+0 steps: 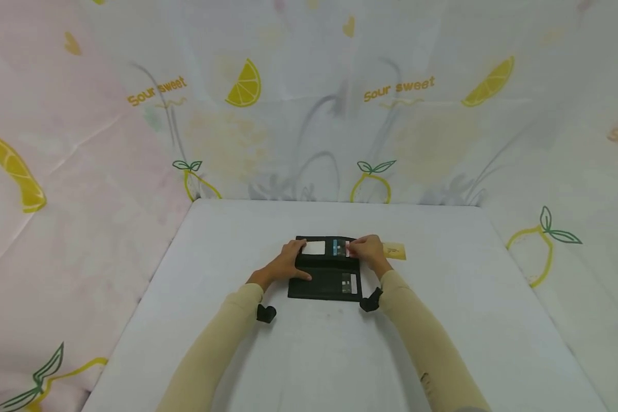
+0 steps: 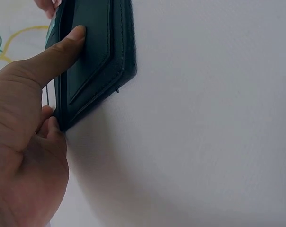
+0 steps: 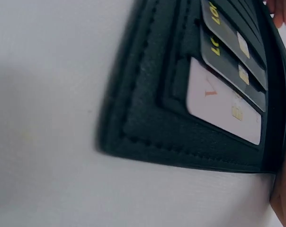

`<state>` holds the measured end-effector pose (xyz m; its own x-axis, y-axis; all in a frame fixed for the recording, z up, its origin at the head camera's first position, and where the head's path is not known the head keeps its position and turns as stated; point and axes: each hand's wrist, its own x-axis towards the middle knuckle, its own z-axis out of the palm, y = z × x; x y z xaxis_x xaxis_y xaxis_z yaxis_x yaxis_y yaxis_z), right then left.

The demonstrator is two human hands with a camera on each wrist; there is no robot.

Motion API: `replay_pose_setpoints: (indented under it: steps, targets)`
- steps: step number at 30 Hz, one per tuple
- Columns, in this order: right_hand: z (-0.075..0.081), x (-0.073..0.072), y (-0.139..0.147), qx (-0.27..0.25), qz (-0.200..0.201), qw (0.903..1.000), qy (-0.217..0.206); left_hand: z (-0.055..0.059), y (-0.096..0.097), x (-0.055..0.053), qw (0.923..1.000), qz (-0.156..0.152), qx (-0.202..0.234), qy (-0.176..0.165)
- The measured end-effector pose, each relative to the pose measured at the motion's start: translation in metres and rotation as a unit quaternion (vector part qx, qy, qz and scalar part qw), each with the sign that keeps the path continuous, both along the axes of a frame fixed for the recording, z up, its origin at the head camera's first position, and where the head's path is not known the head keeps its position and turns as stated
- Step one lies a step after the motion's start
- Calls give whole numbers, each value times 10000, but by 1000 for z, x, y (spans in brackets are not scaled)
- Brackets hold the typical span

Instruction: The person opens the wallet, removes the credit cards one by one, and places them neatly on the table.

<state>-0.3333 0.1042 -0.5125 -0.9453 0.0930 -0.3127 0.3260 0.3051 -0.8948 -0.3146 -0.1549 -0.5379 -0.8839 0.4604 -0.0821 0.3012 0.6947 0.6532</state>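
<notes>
A black long wallet [image 1: 321,286] lies spread open on the white table. My left hand [image 1: 283,263] holds its left side; in the left wrist view the thumb presses on a panel and the other fingers are at the edge. At the upper right panel, my right hand [image 1: 371,250] pinches a pale card [image 1: 347,247] at the slots, mostly hidden by the fingers. A blue card [image 1: 335,247] shows beside it. The lower panel bears a white card [image 3: 218,99] and dark grey cards [image 3: 230,71] in slots. A white rectangle [image 1: 314,248] fills the upper left part.
A yellow card [image 1: 394,250] lies on the table right of the wallet, partly behind the right hand. Printed lemon cloth [image 1: 309,114] hangs around the table's [image 1: 319,355] back and sides. Black wrist mounts [image 1: 266,313] sit under both sleeves.
</notes>
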Motion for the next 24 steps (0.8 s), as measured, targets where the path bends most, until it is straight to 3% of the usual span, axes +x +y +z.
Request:
replay_pose_setpoints:
  steps: [7,16,24]
  targets:
    - [-2,-2,1,81,-9,9999,-122,-2,1,-6,9997,-177,-143,4]
    - [-4,5,-9,167,193,9995,190,-3,-10,-5,9996,-230,-90,150]
    - [4,8,12,324,312,9990,49,0,-9,-4,9994,-348,17,-9]
